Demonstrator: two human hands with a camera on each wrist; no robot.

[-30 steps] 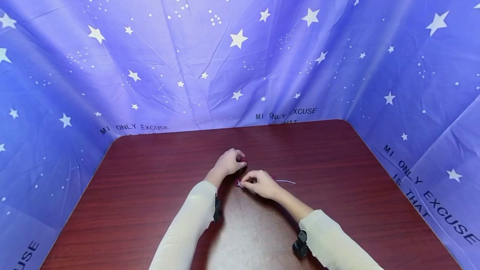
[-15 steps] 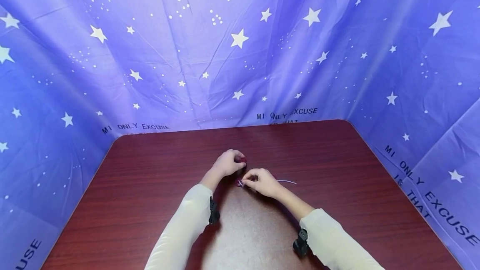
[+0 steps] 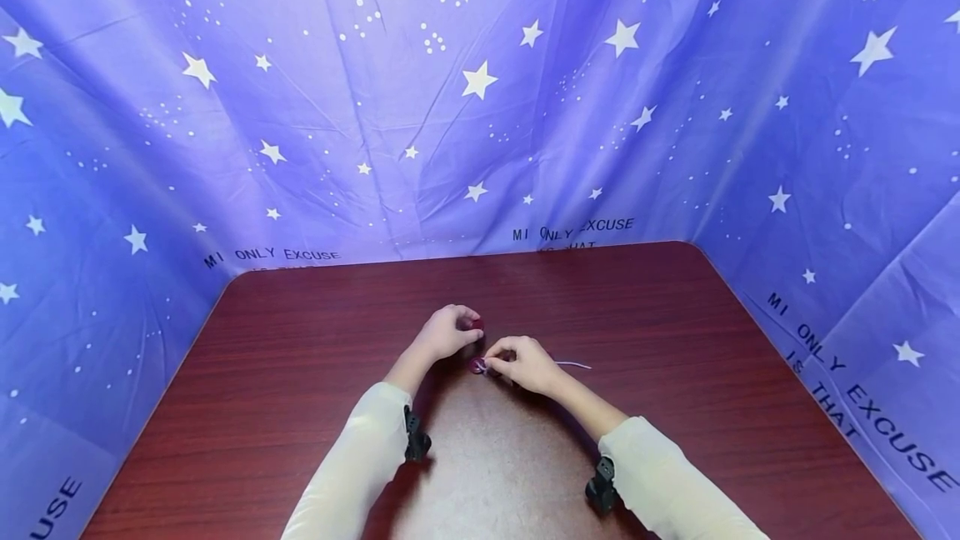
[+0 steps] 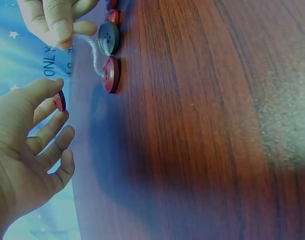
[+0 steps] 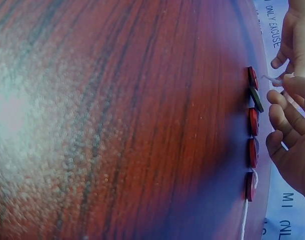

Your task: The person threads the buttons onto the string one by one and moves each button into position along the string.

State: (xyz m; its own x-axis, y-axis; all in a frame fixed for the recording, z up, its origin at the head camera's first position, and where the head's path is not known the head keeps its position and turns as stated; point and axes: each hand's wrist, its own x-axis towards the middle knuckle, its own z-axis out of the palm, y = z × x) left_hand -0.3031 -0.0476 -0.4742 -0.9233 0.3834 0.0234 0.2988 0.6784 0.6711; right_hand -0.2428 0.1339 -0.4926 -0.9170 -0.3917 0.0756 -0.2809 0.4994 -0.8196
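Observation:
My left hand (image 3: 448,332) pinches a red button (image 4: 60,101) between thumb and index finger, held up off the table; its other fingers are loosely bent. Close beside it, my right hand (image 3: 525,367) pinches a white string (image 4: 95,55) near its end. In the left wrist view the string runs to a red button (image 4: 111,75), with a dark green button (image 4: 109,38) right behind it. The right wrist view shows several buttons in a row, among them another red button (image 5: 253,153). At the row's far end trails the string's tail (image 3: 576,364).
The dark red wood-grain table (image 3: 300,340) carries a bright glare patch near its front. Behind and at both sides hangs a blue-purple curtain (image 3: 420,107) with white stars and lettering. A black wrist camera (image 3: 602,486) sits on the right sleeve, another on the left.
My left hand has drawn a little to the left and toward me, the red button still in its pinch. The right hand stays almost in place, holding the string.

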